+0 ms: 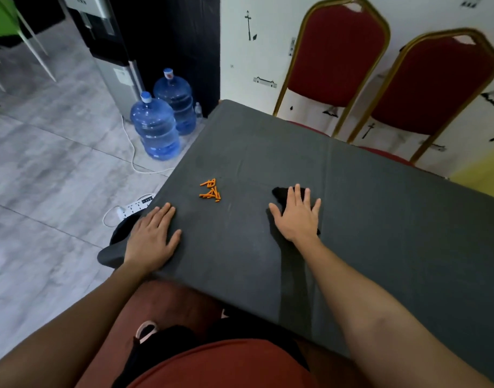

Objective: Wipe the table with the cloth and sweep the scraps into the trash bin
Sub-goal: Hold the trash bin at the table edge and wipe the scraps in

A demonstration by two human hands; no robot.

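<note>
Table: a grey-covered table (352,191) fills the right half of the head view, its near-left corner pointing toward the person standing at it.
Right hand: the right hand (297,217) lies flat, palm down and fingers spread wide, pressing on a black cloth (279,196); it grips nothing, only bears down on the fabric.
Cloth: dark and crumpled, it lies on the table under and around the right hand, showing past the fingertips and along the wrist.
Left hand: the left hand (152,236) rests flat and open at the table's left edge, fingers together, holding nothing.
Scraps: a small heap of orange scraps (210,189) sits on the tabletop between the two hands, nearer the left edge, apart from both hands and from the cloth.
Trash bin: a dark round bin (119,233) stands on the floor just beside the table's left edge, partly hidden under the left hand.
Surroundings: two blue water jugs (159,127) stand on the tiled floor beyond the table; two red chairs (335,54) with gold frames line the far side.
</note>
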